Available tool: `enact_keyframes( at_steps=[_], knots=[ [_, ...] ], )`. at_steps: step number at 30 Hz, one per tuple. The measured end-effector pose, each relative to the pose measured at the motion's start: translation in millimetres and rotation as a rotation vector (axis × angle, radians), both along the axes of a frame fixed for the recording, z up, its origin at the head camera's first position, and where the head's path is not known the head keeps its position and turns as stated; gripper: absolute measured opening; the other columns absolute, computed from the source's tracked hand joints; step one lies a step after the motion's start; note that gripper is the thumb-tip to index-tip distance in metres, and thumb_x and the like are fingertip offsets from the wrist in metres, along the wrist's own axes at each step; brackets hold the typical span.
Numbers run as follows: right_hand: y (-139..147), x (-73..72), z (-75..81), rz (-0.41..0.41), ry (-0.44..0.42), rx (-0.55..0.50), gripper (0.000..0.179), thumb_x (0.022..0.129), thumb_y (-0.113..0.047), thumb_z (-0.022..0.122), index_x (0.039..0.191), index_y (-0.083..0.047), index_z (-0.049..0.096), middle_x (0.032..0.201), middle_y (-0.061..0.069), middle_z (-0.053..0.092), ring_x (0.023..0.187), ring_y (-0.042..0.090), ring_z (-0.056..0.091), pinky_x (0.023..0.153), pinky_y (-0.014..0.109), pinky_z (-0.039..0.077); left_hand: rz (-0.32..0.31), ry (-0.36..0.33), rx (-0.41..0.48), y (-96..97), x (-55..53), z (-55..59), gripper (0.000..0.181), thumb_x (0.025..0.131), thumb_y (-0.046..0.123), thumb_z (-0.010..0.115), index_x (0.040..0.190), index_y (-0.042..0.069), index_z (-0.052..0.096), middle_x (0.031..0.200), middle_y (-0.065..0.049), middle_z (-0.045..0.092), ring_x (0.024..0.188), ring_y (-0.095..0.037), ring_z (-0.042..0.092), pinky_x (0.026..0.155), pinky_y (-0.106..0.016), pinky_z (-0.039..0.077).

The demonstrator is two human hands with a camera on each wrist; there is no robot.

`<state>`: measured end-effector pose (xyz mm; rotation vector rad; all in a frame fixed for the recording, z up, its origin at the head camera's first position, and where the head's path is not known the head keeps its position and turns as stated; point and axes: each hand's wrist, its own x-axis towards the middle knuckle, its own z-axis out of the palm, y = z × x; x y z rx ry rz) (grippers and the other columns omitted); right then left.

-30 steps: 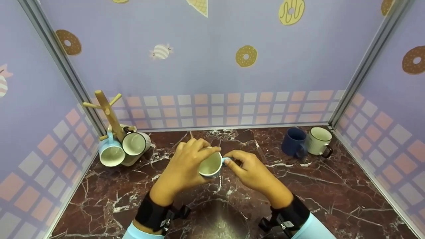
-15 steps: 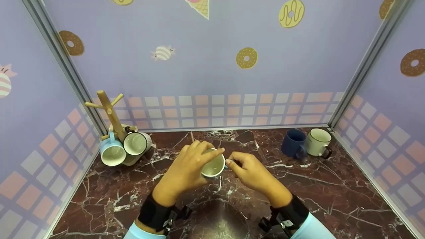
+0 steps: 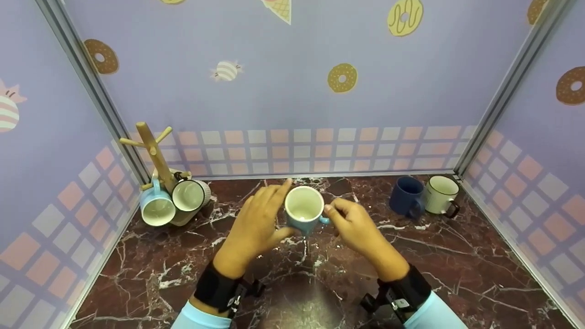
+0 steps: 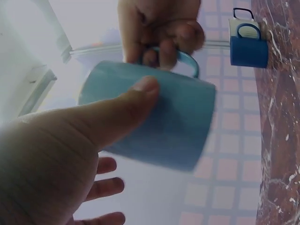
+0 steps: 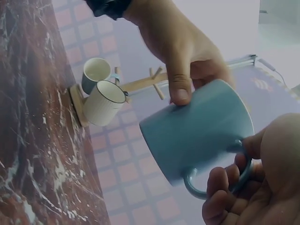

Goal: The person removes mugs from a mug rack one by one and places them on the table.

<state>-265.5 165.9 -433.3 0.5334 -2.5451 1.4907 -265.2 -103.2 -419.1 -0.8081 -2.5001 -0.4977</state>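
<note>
Light-blue, smooth cylindrical mug with cream-white inside [image 3: 305,210]: held in the air between both hands, above the worktop and apart from it; in the head view, turns its mouth upward to the camera, with the handle [image 3: 325,220] at the right side.

Right hand [image 3: 354,224]: grasps this handle, with the thumb against it and the fingers curled around it, as the right wrist view shows best.

Left hand [image 3: 258,219]: rather released, with fingers stretched out at the left side of the mug and thumb spread apart from them; in the left wrist view, lies with the thumb across the mug's wall; cannot tell surely if touching or only very near.

Light-brown wooden mug tree with round pegs [image 3: 155,153]: stands at the rear left corner; carries two mugs on its lower part.

Second light-blue mug with pale inside [image 3: 156,208]: hangs by its handle on the tree, mouth turned to the front.

White ribbed mug with dark rim [image 3: 191,195]: hangs just beside it, also tilted.

Navy-blue mug [image 3: 406,196]: stands upright near the rear right corner.

Cream mug with black handle [image 3: 441,194]: stands upright, just to the right of the navy-blue one.

Worktop, dark red-brown with white marble veins [image 3: 434,269]: reaches back to a lilac wall with pink and white squares [image 3: 274,100].
</note>
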Motion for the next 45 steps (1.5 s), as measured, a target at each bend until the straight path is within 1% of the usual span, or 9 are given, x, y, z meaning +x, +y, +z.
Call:
enact_keyframes(
  at_steps=[5,10,15,18,21,28,32,38,45],
  knots=[
    [10,-7.2,4.7,-0.099,-0.022,-0.053,0.031,0.117,-0.023,0.063,0.096,-0.002,0.073,0.073,0.005,0.065,0.062,0.019,0.065,0.056,0.027,0.058,0.107,-0.07,-0.003,-1.6,-8.6,-9.8,0.103,0.095,0.059,0.084,0.175,0.011,0.042,0.167,-0.018,0.059,0.154,-0.041,0.057,0.129,-0.063,0.049],
    [24,-17.7,4.3,-0.197,-0.035,-0.061,0.034,0.117,-0.027,0.063,0.094,-0.004,0.072,0.071,0.007,0.066,0.061,0.02,0.066,0.055,0.027,0.056,0.148,-0.134,-0.052,2.1,-14.8,-24.2,0.087,0.106,0.056,0.072,0.175,0.011,0.043,0.178,-0.018,0.047,0.163,-0.043,0.049,0.135,-0.065,0.041],
    [41,-32.7,-0.6,-0.287,-0.017,-0.05,0.036,0.117,-0.028,0.063,0.09,-0.006,0.072,0.069,0.001,0.064,0.058,0.014,0.063,0.053,0.026,0.054,0.134,-0.212,-0.088,11.3,-16.7,-38.2,0.088,0.107,0.063,0.062,0.176,0.014,0.04,0.186,-0.011,0.035,0.17,-0.039,0.039,0.141,-0.062,0.031],
    [52,-43.6,-7.7,-0.332,-0.009,-0.07,0.038,0.116,-0.026,0.063,0.088,-0.003,0.072,0.064,-0.001,0.061,0.056,0.014,0.059,0.051,0.025,0.048,0.112,-0.254,-0.1,19.2,-16.9,-46.0,0.089,0.106,0.067,0.06,0.177,0.017,0.039,0.187,-0.008,0.031,0.173,-0.036,0.034,0.143,-0.061,0.025],
    [64,-55.3,-17.2,-0.375,-0.016,-0.094,0.04,0.116,-0.026,0.062,0.087,0.001,0.071,0.062,-0.003,0.061,0.056,0.013,0.059,0.051,0.023,0.048,0.095,-0.281,-0.129,27.9,-15.9,-53.1,0.089,0.106,0.07,0.058,0.176,0.018,0.04,0.188,-0.006,0.029,0.175,-0.035,0.03,0.144,-0.061,0.022],
    [91,-73.0,-35.6,-0.44,-0.129,-0.189,0.044,0.116,-0.029,0.061,0.09,0.006,0.067,0.066,-0.002,0.063,0.052,0.008,0.067,0.049,0.024,0.056,0.074,-0.308,-0.21,46.9,-12.2,-67.3,0.089,0.104,0.073,0.058,0.175,0.02,0.044,0.188,-0.006,0.03,0.176,-0.032,0.027,0.144,-0.061,0.022],
    [102,-79.4,-43.9,-0.469,-0.178,-0.236,0.044,0.117,-0.029,0.06,0.088,0.004,0.065,0.066,-0.001,0.064,0.051,0.008,0.068,0.048,0.024,0.056,0.052,-0.317,-0.214,54.6,-10.3,-72.3,0.088,0.103,0.071,0.063,0.175,0.023,0.045,0.187,-0.006,0.032,0.176,-0.032,0.029,0.144,-0.061,0.023],
    [114,-86.3,-56.0,-0.513,-0.236,-0.245,0.043,0.117,-0.03,0.058,0.085,-0.002,0.064,0.063,-0.001,0.063,0.05,0.008,0.068,0.049,0.026,0.059,0.02,-0.329,-0.234,59.1,-8.3,-77.2,0.087,0.105,0.069,0.064,0.175,0.023,0.044,0.186,-0.006,0.034,0.175,-0.032,0.03,0.143,-0.062,0.026],
    [123,-93.3,-67.2,-0.561,-0.23,-0.207,0.043,0.117,-0.028,0.056,0.088,0.002,0.065,0.062,0.0,0.065,0.054,0.016,0.073,0.054,0.031,0.064,0.014,-0.38,-0.233,56.5,-8.0,-80.4,0.09,0.102,0.072,0.067,0.177,0.027,0.042,0.187,-0.007,0.034,0.176,-0.033,0.028,0.144,-0.062,0.023]
  ],
)
